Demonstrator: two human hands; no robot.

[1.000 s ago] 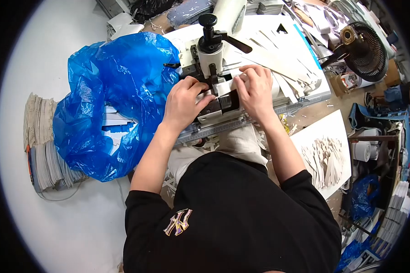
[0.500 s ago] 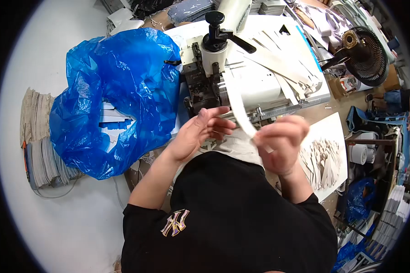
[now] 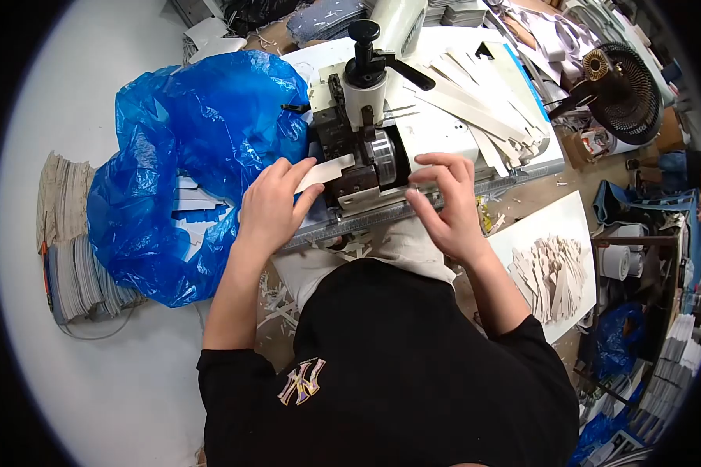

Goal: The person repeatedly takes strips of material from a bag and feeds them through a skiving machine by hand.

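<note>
In the head view my left hand (image 3: pixel 274 204) pinches a short off-white strip (image 3: pixel 329 170) between thumb and fingers at the left side of a machine (image 3: pixel 366 101). The strip's far end lies against the machine's dark metal head; whether it is clamped there I cannot tell. My right hand (image 3: pixel 453 208) hangs by the front edge, fingers apart and nothing in them. A shiny metal roller (image 3: pixel 384 158) sits between the two hands. Above it rises a post with a black handle (image 3: pixel 413 74).
A blue plastic bag (image 3: pixel 210 117) holding white pieces stands left of the machine. Off-white strips (image 3: pixel 475 113) lie on the machine table, and more are heaped on a white board (image 3: pixel 553 272) at right. A black fan (image 3: pixel 627 93) stands at the back right.
My left hand has moved left and now pinches a strip at the machine's left side. The long strip that was in my right hand is gone from it, and its fingers have opened.
</note>
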